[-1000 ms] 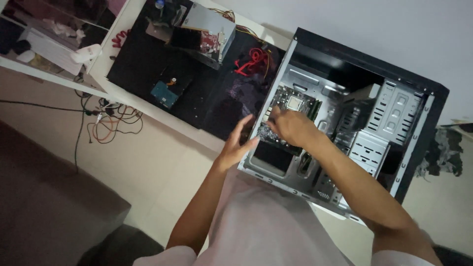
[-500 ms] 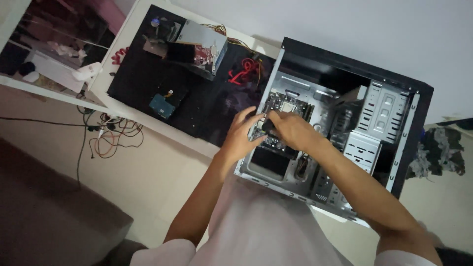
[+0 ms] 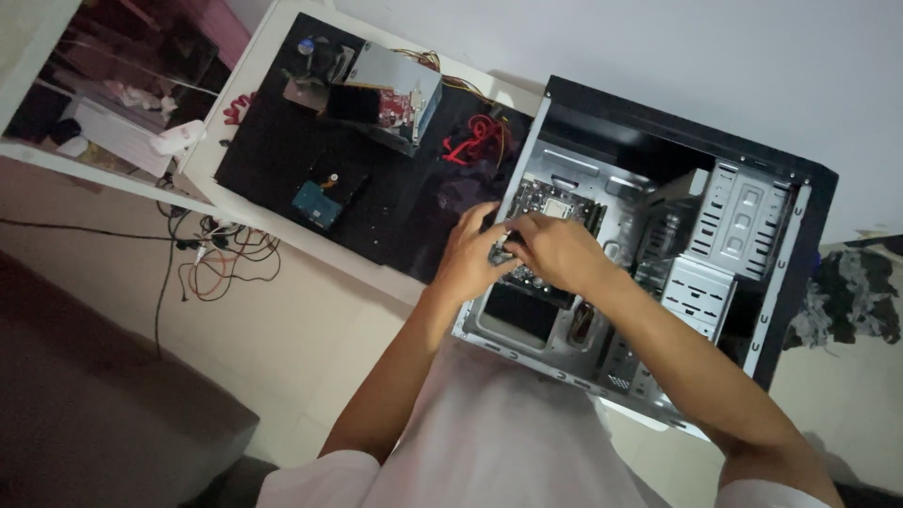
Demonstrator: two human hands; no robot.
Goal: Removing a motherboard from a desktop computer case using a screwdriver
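Centrally, an open computer case lies on its side on the white table, a rectangular box of black outer panels around a bare grey sheet-metal interior. Perforated drive cages of stamped, slotted metal fill the part of the case farthest from the hands. A green motherboard lies flat on the floor of the case, dense with small components.

Both hands work over the motherboard, near the edge of the case that faces the black mat. The left hand comes in over that edge with fingers curled; the right hand lies just beside it, fingers bent downward. Between the fingertips sits a small dark part, touching both hands; whether either hand pinches it firmly cannot be told, since the fingers hide it.

Beside the case, on the mat, rest a boxy grey power supply with red and yellow wires and a flat hard drive showing a blue circuit board.
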